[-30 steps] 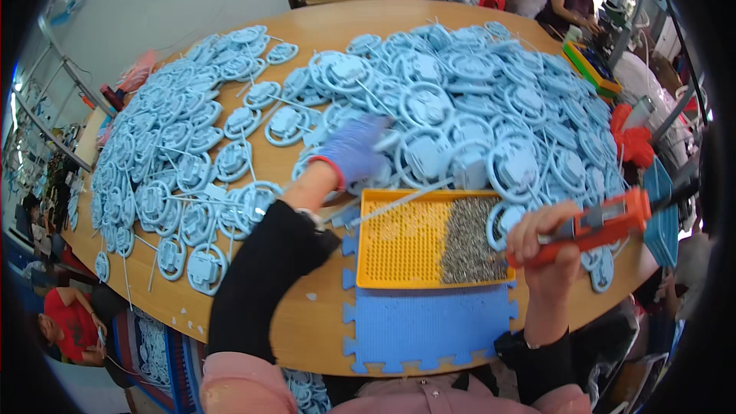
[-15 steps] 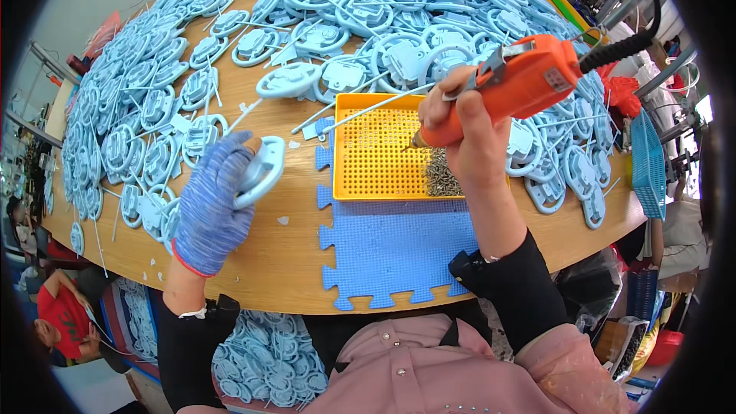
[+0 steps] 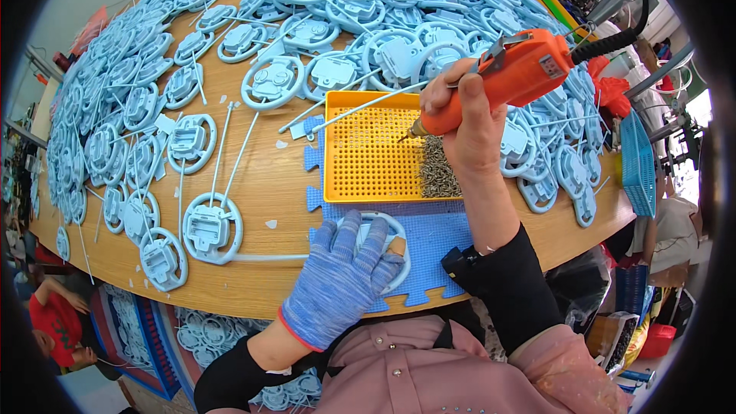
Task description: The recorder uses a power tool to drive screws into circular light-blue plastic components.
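Observation:
My left hand (image 3: 337, 284), in a blue knitted glove, lies over a light-blue plastic ring part (image 3: 396, 227) and holds it on the blue foam mat (image 3: 448, 238). The part's thin stem points left across the wood; its middle is partly hidden by my fingers. My bare right hand (image 3: 471, 126) is wrapped round an orange electric screwdriver (image 3: 521, 69), whose bit points down and left above the yellow perforated tray (image 3: 329, 153). Small metal screws (image 3: 439, 172) are heaped at the tray's right side, below my right wrist.
Many similar light-blue parts (image 3: 395, 57) are piled across the back and left of the wooden table (image 3: 261, 291). One ring part (image 3: 211, 228) lies left of my gloved hand. A black coiled cord (image 3: 609, 47) runs from the screwdriver. A blue basket (image 3: 638, 165) stands at the right edge.
My left hand has moved right and down from the table's left side onto the mat, bringing a ring part with it. The right hand keeps the screwdriver nearly in place over the tray.

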### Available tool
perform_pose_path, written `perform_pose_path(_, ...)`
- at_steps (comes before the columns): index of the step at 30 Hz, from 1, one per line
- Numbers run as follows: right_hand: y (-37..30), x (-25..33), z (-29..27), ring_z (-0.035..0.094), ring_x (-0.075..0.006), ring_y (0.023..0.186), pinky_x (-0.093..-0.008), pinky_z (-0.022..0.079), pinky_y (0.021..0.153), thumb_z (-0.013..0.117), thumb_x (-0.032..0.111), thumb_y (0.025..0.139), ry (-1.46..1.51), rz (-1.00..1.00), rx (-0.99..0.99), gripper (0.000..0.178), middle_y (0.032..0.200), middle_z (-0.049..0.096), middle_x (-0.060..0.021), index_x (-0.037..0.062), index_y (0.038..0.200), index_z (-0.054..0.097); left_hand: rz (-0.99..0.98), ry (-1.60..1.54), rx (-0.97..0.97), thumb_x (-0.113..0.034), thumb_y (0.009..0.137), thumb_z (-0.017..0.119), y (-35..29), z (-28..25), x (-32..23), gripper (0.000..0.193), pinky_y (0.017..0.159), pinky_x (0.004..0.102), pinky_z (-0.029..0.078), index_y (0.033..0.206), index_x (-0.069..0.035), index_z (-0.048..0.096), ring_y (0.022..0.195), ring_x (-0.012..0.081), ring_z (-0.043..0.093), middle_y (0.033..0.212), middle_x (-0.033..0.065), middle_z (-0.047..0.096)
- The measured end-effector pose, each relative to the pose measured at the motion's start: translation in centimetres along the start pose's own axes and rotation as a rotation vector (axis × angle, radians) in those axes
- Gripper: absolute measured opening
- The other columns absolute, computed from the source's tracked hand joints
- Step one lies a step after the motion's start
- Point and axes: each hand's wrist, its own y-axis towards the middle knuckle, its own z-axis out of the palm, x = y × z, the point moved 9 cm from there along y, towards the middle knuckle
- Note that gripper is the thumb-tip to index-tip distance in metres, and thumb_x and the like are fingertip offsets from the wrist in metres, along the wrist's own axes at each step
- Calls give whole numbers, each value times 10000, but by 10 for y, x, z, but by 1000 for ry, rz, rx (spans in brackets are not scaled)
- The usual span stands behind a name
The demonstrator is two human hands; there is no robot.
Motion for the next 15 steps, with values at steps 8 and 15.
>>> perform_pose_path(8, -3, 4, 1, 536, -168, 657, -332, 456, 663, 658, 356, 893, -25, 11, -51, 323, 712, 559, -53, 60, 931, 535, -233, -272, -85, -421, 664, 769, -5, -3, 13, 750, 917, 544, 398, 1277, -63, 528, 1129, 431, 513, 1216, 209, 543)
perform_pose_path(15, -12, 81, 34, 526, -160, 661, -337, 454, 667, 592, 534, 885, -64, -37, 50, 489, 699, 524, -36, 57, 977, 539, -391, -281, -185, -335, 622, 808, 4, -6, 20, 862, 933, 451, 399, 1331, 17, 467, 1066, 371, 545, 1122, 158, 605)
